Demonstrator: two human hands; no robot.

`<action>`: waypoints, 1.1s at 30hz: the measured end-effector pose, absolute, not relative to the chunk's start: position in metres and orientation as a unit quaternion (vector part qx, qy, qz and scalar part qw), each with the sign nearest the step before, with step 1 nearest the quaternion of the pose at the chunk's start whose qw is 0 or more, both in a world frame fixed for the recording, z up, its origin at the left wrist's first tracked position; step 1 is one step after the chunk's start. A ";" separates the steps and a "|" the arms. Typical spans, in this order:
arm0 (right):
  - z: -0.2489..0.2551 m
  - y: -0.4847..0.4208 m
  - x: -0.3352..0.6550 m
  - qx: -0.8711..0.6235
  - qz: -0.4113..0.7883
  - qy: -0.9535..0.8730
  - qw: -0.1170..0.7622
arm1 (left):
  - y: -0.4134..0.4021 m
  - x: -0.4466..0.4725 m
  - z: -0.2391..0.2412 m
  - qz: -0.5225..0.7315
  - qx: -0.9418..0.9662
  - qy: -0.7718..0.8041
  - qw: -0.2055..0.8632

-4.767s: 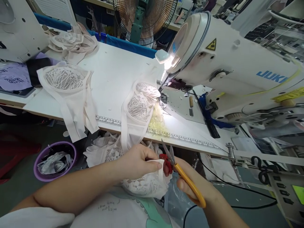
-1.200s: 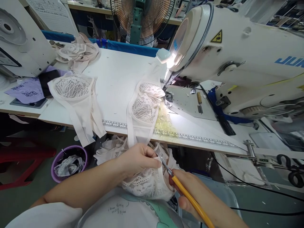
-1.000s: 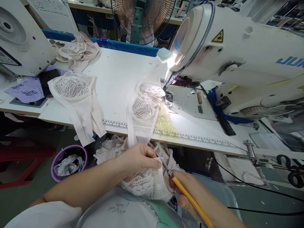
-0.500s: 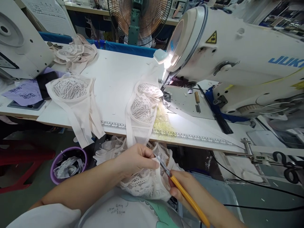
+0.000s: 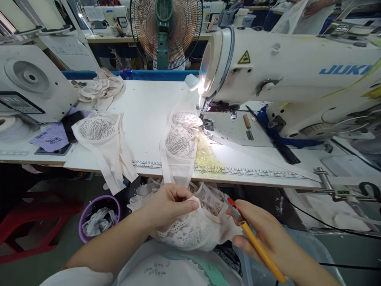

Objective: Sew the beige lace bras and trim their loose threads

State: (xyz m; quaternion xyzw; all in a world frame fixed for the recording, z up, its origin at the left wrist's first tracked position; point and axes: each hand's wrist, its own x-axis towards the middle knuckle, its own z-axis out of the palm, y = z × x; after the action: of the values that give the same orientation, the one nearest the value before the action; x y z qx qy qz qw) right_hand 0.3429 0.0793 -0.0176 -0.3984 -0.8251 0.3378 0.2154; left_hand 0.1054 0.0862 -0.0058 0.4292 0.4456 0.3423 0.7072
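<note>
My left hand (image 5: 171,203) is closed on the cream lace garment (image 5: 193,228) bunched in my lap, pinching its upper edge. My right hand (image 5: 258,230) grips yellow-handled scissors (image 5: 256,244) with a red pivot; their tip sits just right of the garment's edge. A cream strap runs from the lap up over the table edge to a lace bra cup (image 5: 180,137) lying by the needle of the white Juki sewing machine (image 5: 282,79).
Another lace cup (image 5: 98,129) with dangling straps lies on the white table (image 5: 143,103), more pieces (image 5: 99,89) behind it. A purple scrap bin (image 5: 99,216) and red stool (image 5: 38,222) stand on the floor at left. A fan (image 5: 165,28) stands behind the table.
The scissors have drawn back to the right, away from the garment edge that my left hand still pinches. The camera has tilted up, showing more of the room.
</note>
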 end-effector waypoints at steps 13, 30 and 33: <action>-0.051 0.066 0.325 -0.349 0.305 -0.859 0.217 | 0.071 0.090 -0.006 0.421 0.337 0.468 0.700; -0.038 0.051 0.304 -0.399 0.239 -0.862 0.203 | 0.050 0.073 -0.019 0.522 0.340 0.446 0.643; -0.015 0.045 0.312 -0.368 0.320 -0.853 0.185 | 0.043 0.056 -0.020 0.531 0.352 0.451 0.626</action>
State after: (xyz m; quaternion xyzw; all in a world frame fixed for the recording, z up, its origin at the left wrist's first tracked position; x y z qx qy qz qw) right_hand 0.3121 0.0451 -0.0155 -0.3676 -0.8534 0.3201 0.1847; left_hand 0.0560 0.0427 -0.0201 0.3517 0.4511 0.5306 0.6255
